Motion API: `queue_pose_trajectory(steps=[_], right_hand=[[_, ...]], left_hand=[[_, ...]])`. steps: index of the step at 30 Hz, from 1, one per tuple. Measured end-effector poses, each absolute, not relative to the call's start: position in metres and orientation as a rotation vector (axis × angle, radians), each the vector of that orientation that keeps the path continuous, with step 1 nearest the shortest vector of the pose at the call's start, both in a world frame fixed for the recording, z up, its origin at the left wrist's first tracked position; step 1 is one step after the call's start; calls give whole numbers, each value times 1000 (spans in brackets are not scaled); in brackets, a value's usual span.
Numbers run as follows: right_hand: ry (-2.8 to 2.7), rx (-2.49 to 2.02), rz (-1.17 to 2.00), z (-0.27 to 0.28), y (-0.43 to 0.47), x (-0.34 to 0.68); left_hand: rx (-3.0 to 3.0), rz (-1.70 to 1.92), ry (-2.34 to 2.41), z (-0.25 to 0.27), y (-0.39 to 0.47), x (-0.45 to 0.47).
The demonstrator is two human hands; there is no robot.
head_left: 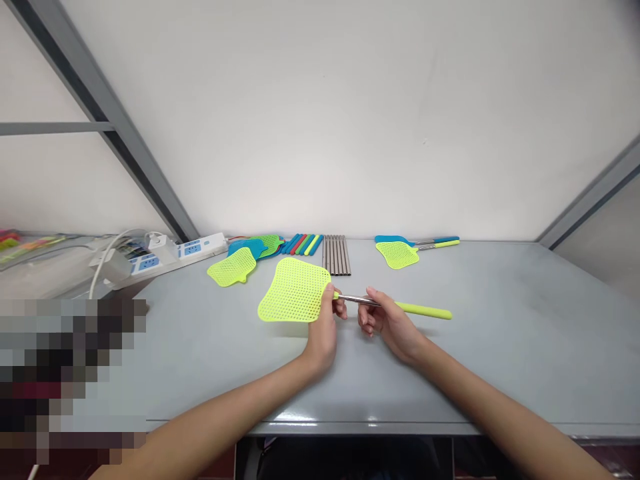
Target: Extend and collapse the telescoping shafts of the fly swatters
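Note:
A yellow-green fly swatter [295,291] is held just above the grey table, its perforated head to the left and its handle to the right. My left hand [326,327] is closed around the neck, where the head meets the metal rod. The fingers of my right hand [393,325] grip the rod beside the yellow-green handle grip [425,310]. Behind my hands, several bare metal tubes [337,255] lie side by side. Left of them is a row of coloured handle grips [303,245], then loose swatter heads: yellow [233,268], blue [247,249] and green [270,245].
Two whole swatters, one blue [393,239] and one yellow-green [399,255], lie at the back right. White power strips [193,250] with plugs and cables stand at the back left. A white wall rises behind the table [500,347]. A pixelated area covers the lower left.

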State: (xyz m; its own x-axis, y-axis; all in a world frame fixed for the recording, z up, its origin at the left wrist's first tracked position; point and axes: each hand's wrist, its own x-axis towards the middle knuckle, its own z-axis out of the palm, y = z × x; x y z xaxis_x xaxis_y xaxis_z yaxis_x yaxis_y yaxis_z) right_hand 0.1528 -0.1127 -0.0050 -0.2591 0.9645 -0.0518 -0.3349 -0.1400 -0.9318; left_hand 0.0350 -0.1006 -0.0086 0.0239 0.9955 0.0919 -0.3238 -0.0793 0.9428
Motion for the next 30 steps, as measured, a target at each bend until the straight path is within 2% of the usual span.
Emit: queue_pose_trajectory(steps=[8,17,30], right_hand=[[-898,-984,1335,-1,-105,171],[-931,-1054,1618,1,-107,173],[-1120,-878,1649,-8,-106,169]], left_hand=[[842,1502,755,-10,-89,34],[791,1421,899,-15,-81,29],[733,1501,823,-11,-89,27]])
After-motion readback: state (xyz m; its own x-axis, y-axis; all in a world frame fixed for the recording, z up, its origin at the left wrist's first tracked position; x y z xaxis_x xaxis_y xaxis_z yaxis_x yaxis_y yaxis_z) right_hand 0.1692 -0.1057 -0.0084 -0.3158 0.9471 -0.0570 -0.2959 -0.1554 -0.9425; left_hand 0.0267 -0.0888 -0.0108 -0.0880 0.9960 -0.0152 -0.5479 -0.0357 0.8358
